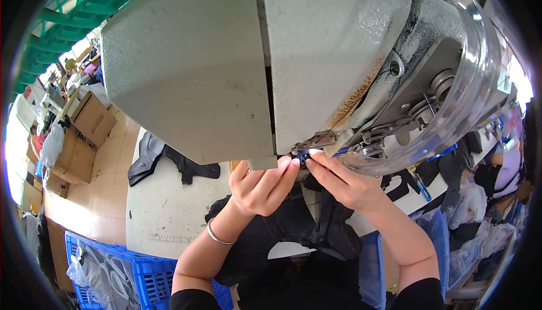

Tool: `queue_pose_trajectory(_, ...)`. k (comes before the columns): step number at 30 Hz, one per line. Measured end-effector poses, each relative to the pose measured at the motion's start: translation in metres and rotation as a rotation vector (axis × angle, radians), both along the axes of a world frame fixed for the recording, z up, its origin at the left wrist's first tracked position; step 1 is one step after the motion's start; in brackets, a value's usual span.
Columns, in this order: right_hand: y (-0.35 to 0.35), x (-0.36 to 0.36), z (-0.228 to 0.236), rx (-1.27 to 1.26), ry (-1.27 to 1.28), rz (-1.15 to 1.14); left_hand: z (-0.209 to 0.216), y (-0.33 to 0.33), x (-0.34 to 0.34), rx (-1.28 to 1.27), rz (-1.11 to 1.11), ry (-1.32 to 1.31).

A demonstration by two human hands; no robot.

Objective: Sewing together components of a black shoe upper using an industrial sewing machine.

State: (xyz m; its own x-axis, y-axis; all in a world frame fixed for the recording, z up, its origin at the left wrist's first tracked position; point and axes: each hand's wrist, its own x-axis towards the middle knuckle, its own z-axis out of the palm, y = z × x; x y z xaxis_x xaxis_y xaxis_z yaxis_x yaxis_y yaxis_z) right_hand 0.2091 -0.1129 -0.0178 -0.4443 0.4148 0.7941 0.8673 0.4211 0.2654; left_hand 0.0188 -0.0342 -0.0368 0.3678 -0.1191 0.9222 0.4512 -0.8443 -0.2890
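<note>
The pale grey head of a sewing machine [192, 78] fills the upper middle of the view, close above my hands. Under its lower edge, my left hand [261, 188] and my right hand [345, 181] meet at a small dark blue label [303, 156] with pale marking. Fingertips and thumbs of both hands pinch it from either side, covering most of it. A metal machine part [317, 139] sits just above the fingers; the needle is hidden. Below my hands, a black fabric piece [265, 231] with cut-out shapes drapes over the table's near edge.
More black pieces [169, 160] lie on the white table [161, 214] at left. A blue crate [149, 273] with bagged material stands lower left. Clear tubing [480, 84] curves around the machine's right side. Cardboard boxes [76, 152] stand on the floor; a green basket [56, 33] hangs upper left.
</note>
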Motion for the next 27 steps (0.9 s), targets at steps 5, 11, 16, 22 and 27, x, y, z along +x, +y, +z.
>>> queue_pose_trajectory(5,0.000,0.005,-0.002,-0.011,-0.026,-0.012,0.002,0.002,0.001,-0.011,-0.048,0.001)
queue_pose_trajectory(11,0.011,0.001,0.003,0.027,0.020,0.058,-0.003,0.006,-0.001,-0.026,-0.061,-0.003)
queue_pose_trajectory(16,0.017,0.008,-0.010,0.008,0.037,0.069,-0.003,0.009,-0.002,0.000,-0.074,-0.005)
queue_pose_trajectory(22,0.027,0.016,-0.024,-0.003,0.047,0.095,-0.003,0.011,-0.002,0.027,-0.048,0.015)
queue_pose_trajectory(27,0.028,0.015,-0.017,-0.006,0.073,0.103,-0.005,0.012,-0.001,0.020,-0.064,-0.003)
